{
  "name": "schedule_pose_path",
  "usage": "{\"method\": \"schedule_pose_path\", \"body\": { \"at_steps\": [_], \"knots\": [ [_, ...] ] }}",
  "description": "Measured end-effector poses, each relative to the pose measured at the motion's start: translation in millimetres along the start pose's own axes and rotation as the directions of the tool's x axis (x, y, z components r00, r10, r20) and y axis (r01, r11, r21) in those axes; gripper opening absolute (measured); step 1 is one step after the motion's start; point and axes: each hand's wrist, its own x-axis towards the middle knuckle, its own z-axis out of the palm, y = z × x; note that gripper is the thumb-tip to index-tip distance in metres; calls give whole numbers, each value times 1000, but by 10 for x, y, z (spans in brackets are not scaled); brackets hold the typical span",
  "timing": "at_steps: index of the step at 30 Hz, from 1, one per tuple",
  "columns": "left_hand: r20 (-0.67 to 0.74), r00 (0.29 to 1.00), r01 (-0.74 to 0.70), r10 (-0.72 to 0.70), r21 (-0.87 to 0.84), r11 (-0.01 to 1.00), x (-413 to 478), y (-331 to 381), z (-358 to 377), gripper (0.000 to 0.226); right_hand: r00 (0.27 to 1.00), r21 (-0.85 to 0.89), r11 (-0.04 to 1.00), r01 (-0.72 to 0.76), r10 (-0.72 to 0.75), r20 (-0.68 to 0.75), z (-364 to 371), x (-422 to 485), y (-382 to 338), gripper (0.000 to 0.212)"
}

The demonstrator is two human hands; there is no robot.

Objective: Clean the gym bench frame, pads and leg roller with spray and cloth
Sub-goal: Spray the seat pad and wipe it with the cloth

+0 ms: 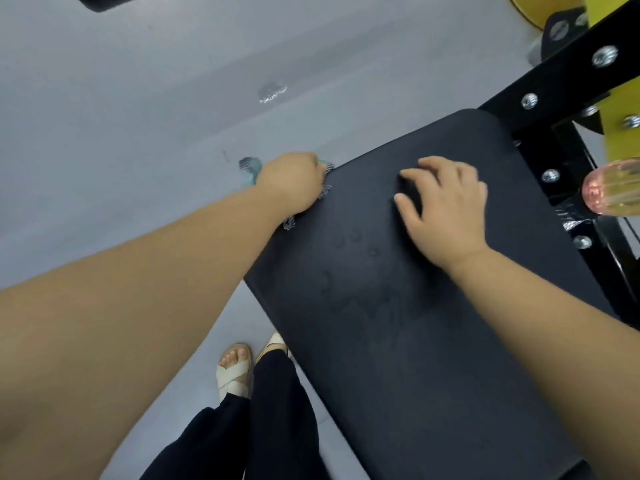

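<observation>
A black bench pad (398, 306) fills the middle and right of the head view, with spray droplets beaded on its surface. My left hand (294, 180) grips a teal and grey cloth (250, 169) and presses it against the pad's left edge. My right hand (446, 206) rests flat on the pad top, fingers spread, holding nothing. The black and yellow bench frame (554, 81) with silver bolts runs along the upper right. A clear pinkish bottle (609, 192), seemingly the spray bottle, lies at the right edge.
Grey floor (138, 116) spreads to the left, with a wet shiny patch (273, 92) beyond the pad. My feet in cream sandals (235, 372) and dark trousers stand close to the pad's lower left side. A dark object (114, 0) sits at the top left.
</observation>
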Motion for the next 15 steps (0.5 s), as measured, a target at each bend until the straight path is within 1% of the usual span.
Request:
{"method": "schedule_pose_path", "body": {
  "at_steps": [2,3,5,6,9,12,15],
  "knots": [
    [4,997,-77,77,31,997,117,238,17,34,999,-10,1000,-26,26,20,64,48,189,53],
    [11,994,-108,108,48,993,153,309,27,34,1000,-10,1000,-25,26,8,104,43,235,51],
    [60,991,-123,119,56,991,137,255,27,34,999,-10,1000,-19,18,-35,157,10,244,46],
    [104,990,-102,98,41,994,98,168,14,34,999,4,1000,-24,24,-42,163,14,240,45],
    [219,974,52,-51,1,999,-122,-202,-77,44,998,32,999,-24,25,-49,164,6,225,43],
    [201,972,124,-125,20,992,-158,-212,-142,45,998,55,998,-28,32,-62,156,19,245,42],
    [154,985,72,-77,40,997,87,188,-40,43,996,102,994,-33,42,-81,162,15,259,40]
  ]
}}
